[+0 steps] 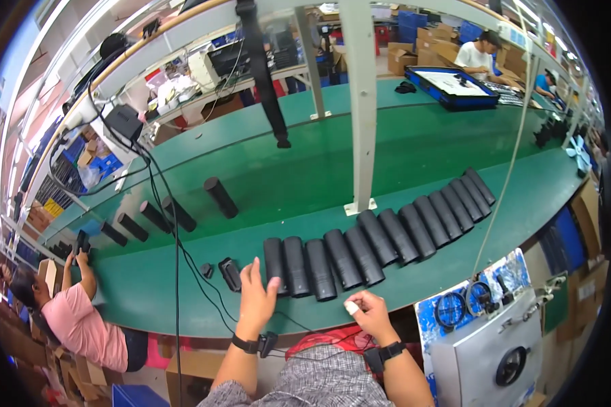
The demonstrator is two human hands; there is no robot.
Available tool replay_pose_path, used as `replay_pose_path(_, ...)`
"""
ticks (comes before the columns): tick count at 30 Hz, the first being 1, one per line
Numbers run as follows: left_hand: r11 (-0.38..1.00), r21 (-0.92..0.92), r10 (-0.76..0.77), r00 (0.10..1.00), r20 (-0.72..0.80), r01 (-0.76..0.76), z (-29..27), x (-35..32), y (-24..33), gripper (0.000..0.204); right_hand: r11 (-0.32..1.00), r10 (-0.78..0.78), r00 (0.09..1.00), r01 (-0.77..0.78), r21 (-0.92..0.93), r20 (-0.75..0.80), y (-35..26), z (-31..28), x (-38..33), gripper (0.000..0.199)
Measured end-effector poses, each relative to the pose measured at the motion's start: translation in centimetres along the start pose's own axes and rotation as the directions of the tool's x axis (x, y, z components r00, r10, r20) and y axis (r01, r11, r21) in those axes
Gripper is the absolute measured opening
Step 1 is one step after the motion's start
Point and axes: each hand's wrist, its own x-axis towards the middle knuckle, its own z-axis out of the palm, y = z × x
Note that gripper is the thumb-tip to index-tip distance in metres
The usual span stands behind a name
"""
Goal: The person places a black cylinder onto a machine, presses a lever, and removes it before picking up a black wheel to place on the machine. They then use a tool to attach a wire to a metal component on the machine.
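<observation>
Right now my left hand [256, 298] lies open and flat on the green bench [183, 298], fingers spread, holding nothing, its fingertips touching the nearest black cylinder [274, 266]. My right hand [368, 313] is loosely curled beside it, one finger taped white, gripping nothing I can see. Beyond my knuckles the row of black cylinders [387, 234] runs away to the right. Left of my left hand sits a small black part [229, 274].

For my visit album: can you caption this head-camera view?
Left hand touches the nearest black cylinder in a row on the green workbench; right hand rests nearby.
</observation>
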Motion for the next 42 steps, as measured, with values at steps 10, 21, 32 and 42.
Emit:
replay_pose_path(10,0.570,-0.795,0.551,0.814,0.184,-0.206,2.7,-4.3,13.2,0.051,0.972,-0.018,0.978,0.065,0.225,-0.206,-1.3,1.0,-2.1,0.035)
replay_pose_path(21,0.294,-0.950,0.798,0.573,0.186,-0.101,10.6,-5.6,22.7,0.089,0.960,0.064,0.680,0.159,0.231,-0.730,-13.3,4.4,-6.4,0.097)
replay_pose_path(32,0.093,-0.608,0.813,0.292,0.504,0.789,7.2,-12.7,27.2,0.085,0.584,-0.728,0.525,0.137,-0.800,-0.441,-15.0,-4.3,-16.3,0.081)
replay_pose_path(42,-0.159,-0.912,0.815,0.572,0.095,0.378,9.8,-11.5,36.2,0.065,0.548,-0.746,0.548,0.180,-0.817,-0.379,-15.7,-1.3,-18.2,0.067)
